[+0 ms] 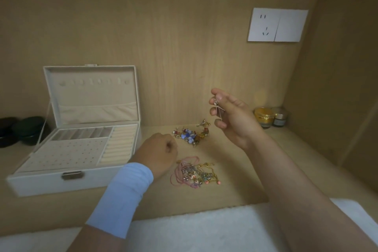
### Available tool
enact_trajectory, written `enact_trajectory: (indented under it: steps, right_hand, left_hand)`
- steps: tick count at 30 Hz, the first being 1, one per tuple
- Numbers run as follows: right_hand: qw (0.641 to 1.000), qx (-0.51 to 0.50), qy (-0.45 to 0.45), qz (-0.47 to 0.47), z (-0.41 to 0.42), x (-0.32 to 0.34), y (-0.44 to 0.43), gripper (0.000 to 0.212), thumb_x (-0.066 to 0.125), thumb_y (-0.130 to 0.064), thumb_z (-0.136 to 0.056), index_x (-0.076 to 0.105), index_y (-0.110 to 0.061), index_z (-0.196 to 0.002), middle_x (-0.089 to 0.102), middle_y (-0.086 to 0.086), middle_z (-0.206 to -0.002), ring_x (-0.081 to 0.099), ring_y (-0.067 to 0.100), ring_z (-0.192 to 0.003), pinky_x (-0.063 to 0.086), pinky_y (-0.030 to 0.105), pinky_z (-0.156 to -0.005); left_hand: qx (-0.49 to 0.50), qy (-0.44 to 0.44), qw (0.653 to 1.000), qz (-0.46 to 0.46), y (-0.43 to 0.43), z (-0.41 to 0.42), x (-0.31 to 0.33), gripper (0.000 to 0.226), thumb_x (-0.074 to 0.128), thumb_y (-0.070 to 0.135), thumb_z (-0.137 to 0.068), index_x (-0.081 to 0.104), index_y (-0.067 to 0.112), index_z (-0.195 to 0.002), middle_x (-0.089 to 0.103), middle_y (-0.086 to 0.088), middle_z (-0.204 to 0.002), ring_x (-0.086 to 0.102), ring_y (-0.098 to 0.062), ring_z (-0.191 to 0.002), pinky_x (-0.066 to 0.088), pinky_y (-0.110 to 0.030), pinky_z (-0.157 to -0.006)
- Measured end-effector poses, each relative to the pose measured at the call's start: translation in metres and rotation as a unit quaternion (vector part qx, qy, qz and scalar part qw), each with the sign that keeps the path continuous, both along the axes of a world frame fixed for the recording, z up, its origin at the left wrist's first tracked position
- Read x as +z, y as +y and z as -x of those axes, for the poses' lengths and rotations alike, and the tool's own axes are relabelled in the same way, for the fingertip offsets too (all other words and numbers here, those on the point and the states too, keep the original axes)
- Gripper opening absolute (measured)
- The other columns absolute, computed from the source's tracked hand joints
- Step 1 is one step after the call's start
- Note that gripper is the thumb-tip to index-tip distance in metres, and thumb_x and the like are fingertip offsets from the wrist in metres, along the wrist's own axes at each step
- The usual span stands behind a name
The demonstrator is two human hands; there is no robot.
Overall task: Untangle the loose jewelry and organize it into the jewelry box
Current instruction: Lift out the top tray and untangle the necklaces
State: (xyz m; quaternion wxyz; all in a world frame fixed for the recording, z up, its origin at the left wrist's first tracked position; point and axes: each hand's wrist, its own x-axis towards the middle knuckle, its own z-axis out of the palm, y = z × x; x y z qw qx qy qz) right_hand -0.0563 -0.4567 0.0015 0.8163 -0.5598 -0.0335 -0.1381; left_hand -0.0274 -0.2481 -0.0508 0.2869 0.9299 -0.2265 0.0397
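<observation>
Wooden shelf (235, 182), jewelry box (51, 185) (open), tangled jewelry (194, 174)

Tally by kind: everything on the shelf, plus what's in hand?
Jewelry box: 1
Tangled jewelry piles: 2
Thin chain, pinched in right hand: 1
Cosmetic jars: 2
Dark round containers: 2
Total: 8

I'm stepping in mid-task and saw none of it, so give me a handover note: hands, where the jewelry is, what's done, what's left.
Left hand: low beside the piles, fingers curled, nothing visible in it.
Right hand: raised, pinches a thin silver chain.
Jewelry box: open on the left, and its compartments look empty.
On the shelf: a blue-bead tangle lies farther back, a pink-cord tangle nearer.
Done: one chain is in hand, clear of the piles.
Left: place that chain, separate both tangles, sort every piece into the box.
</observation>
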Motion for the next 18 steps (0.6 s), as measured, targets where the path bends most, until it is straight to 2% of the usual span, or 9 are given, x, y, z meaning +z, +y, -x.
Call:
enact_trajectory:
  steps: [2, 3, 5, 8, 9, 13, 18]
  right_hand:
    - [1.0, 0.004, -0.007, 0.016, 0.002, 0.003, 0.003, 0.016, 0.055, -0.013, -0.099, 0.065, -0.016, -0.111, 0.068, -0.003, -0.082, 0.058, 0.01, -0.065, 0.026, 0.016, -0.039]
    - [1.0, 0.008, -0.011, 0.027, 0.002, 0.004, 0.005, 0.015, 0.055, -0.012, -0.099, 0.066, -0.017, -0.109, 0.069, -0.003, -0.083, 0.061, 0.011, -0.066, 0.025, 0.016, -0.038]
    - [0.999, 0.018, -0.014, 0.046, 0.004, 0.005, 0.009, 0.014, 0.057, -0.012, -0.098, 0.066, -0.017, -0.106, 0.071, 0.0, -0.086, 0.064, 0.013, -0.072, 0.027, 0.015, -0.036]
    - [0.999, 0.016, 0.003, 0.042, 0.007, 0.008, 0.008, 0.013, 0.058, -0.01, -0.097, 0.068, -0.015, -0.104, 0.071, 0.004, -0.089, 0.063, 0.014, -0.075, 0.038, 0.013, -0.037]
    - [0.999, 0.012, 0.007, 0.044, 0.007, 0.009, 0.005, 0.013, 0.058, -0.01, -0.097, 0.068, -0.016, -0.103, 0.072, 0.003, -0.089, 0.064, 0.014, -0.076, 0.038, 0.013, -0.038]
    - [0.997, -0.002, 0.028, 0.071, 0.001, 0.001, -0.012, 0.013, 0.062, -0.015, -0.095, 0.069, -0.019, -0.105, 0.075, 0.002, -0.091, 0.067, 0.013, -0.078, 0.033, 0.015, -0.04]
    - [0.997, -0.002, 0.075, 0.033, -0.011, -0.015, -0.028, 0.016, 0.06, -0.009, -0.096, 0.066, -0.01, -0.111, 0.074, 0.007, -0.089, 0.068, 0.016, -0.069, 0.05, 0.025, -0.051]
  left_hand:
    - [-0.031, -0.006, 0.995, 0.091, -0.011, 0.004, 0.005, 0.022, 0.052, 0.016, -0.094, 0.063, 0.028, -0.109, 0.059, 0.01, -0.112, 0.056, -0.009, -0.105, 0.041, -0.023, -0.095]
    - [-0.059, 0.027, 0.986, 0.156, -0.02, 0.005, 0.01, 0.023, 0.053, 0.016, -0.095, 0.063, 0.031, -0.109, 0.062, 0.013, -0.114, 0.057, -0.006, -0.108, 0.041, -0.021, -0.097]
    - [-0.12, 0.123, 0.951, 0.257, -0.041, 0.007, 0.023, 0.016, 0.058, 0.023, -0.093, 0.065, 0.033, -0.104, 0.069, 0.008, -0.113, 0.063, -0.008, -0.108, 0.045, -0.024, -0.098]
    - [-0.164, 0.275, 0.881, 0.35, -0.061, 0.0, 0.042, 0.021, 0.058, 0.022, -0.095, 0.065, 0.012, -0.113, 0.073, -0.006, -0.104, 0.071, -0.019, -0.091, 0.052, -0.034, -0.09]
    - [-0.168, 0.302, 0.872, 0.348, -0.064, -0.004, 0.046, 0.019, 0.057, 0.019, -0.097, 0.064, 0.008, -0.11, 0.073, -0.007, -0.098, 0.071, -0.02, -0.082, 0.054, -0.035, -0.085]
    - [-0.185, 0.29, 0.907, 0.243, -0.06, -0.019, 0.055, 0.011, 0.058, 0.019, -0.097, 0.065, 0.012, -0.091, 0.069, 0.002, -0.076, 0.062, -0.011, -0.057, 0.048, -0.02, -0.056]
    - [-0.17, 0.287, 0.903, 0.272, -0.053, -0.03, 0.058, 0.015, 0.056, 0.014, -0.097, 0.063, 0.011, -0.084, 0.055, -0.001, -0.059, 0.049, -0.013, -0.046, 0.044, -0.021, -0.047]
